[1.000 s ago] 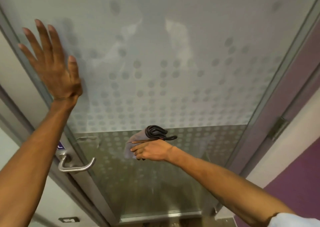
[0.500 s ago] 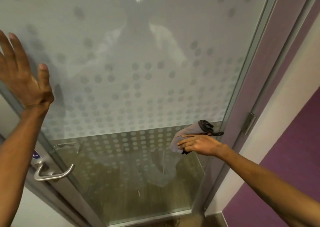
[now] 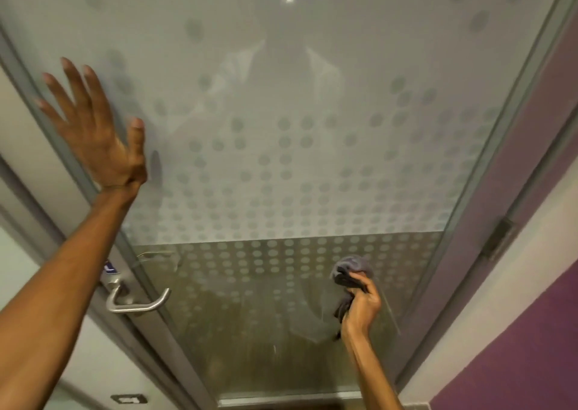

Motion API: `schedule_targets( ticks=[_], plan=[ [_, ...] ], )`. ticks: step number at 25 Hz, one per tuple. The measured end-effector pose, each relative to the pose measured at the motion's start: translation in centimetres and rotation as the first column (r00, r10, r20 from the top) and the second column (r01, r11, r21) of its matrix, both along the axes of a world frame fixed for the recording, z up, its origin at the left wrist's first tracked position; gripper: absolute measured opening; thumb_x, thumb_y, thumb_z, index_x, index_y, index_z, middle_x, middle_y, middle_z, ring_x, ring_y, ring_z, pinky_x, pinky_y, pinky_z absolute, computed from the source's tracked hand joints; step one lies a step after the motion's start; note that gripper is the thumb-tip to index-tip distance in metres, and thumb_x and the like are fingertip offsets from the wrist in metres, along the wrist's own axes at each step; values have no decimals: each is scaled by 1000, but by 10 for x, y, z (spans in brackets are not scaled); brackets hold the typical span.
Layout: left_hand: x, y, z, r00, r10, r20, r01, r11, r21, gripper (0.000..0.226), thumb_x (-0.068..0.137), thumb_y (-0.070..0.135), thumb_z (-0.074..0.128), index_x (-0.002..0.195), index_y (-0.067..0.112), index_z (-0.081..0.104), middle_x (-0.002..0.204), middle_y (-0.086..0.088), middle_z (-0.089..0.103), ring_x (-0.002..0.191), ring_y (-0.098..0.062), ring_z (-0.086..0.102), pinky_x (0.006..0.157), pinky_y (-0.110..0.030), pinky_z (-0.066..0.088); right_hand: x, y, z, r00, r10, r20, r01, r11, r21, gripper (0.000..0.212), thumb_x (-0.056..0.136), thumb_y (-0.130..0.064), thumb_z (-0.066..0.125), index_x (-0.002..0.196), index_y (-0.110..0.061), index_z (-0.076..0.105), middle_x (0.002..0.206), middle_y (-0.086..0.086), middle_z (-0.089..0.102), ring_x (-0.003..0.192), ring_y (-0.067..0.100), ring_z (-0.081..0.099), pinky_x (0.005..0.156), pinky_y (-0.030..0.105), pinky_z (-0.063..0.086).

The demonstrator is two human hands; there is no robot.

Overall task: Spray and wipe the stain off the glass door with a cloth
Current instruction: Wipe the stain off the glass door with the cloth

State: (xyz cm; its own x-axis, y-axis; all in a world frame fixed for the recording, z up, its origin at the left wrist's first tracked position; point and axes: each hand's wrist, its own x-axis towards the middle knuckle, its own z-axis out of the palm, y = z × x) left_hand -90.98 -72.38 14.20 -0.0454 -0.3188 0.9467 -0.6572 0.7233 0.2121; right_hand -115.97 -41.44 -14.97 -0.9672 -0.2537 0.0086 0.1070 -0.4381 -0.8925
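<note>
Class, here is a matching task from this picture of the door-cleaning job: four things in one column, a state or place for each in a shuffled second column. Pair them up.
1 left hand
2 right hand
3 cloth
4 handle

a silver, low on the left
b grey, bunched up
c spread open, raised high
d gripping the cloth

Pairs: 1c, 2d, 3b, 4a

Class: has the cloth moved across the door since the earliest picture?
Yes: the cloth went right, away from the handle, and below the frosted edge.
</note>
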Motion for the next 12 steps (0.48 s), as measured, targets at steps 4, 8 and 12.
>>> schedule_targets(
  ticks=[4,8,12],
  plan=[
    [-5,9,6,997,65,41,-60,990,-131,90,101,66,15,157,-2,29,163,-31,25,150,-58,17,122,-64,3,48,-41,16,936,-59,347,138,968,-208,51,77,20,42,90,-16,76,81,-4,79,73,10,74,69,20,55],
    [-8,-1,3,996,88,10,-86,987,-134,93,98,69,11,155,-1,32,162,-31,28,149,-57,19,122,-65,2,106,-84,30,949,127,290,-26,943,-331,39,83,20,38,96,-1,69,75,7,78,50,13,68,46,18,50],
    [-8,-7,4,996,91,18,-87,985,-152,90,98,68,11,156,2,31,162,-27,27,156,-43,11,123,-66,2,168,-137,36,978,209,19,-201,959,-200,26,87,18,47,97,12,70,96,27,69,80,35,69,76,46,56]
  ],
)
